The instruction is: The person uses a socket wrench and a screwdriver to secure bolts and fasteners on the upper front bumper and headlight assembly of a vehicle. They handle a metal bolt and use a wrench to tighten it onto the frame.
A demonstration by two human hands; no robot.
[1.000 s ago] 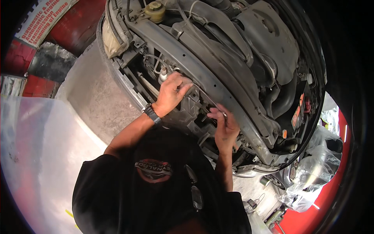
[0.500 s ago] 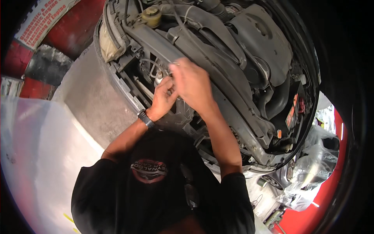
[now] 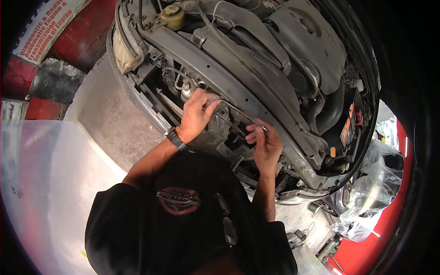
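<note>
At the front edge of a grey crossbar (image 3: 228, 83), the left end of a slim metal tool (image 3: 241, 114) is being covered by a curled left hand (image 3: 197, 112), whose exact grip cannot be told. Along the same crossbar edge, the tool's right end is being pinched between thumb and fingers of a right hand (image 3: 267, 149), set apart from the left. If the hidden tip is sitting poorly, a slip is probably being risked, with knuckles exposed to the crossbar's edge and the fingertip-held tool liable to be dropped in front of the crossbar.
</note>
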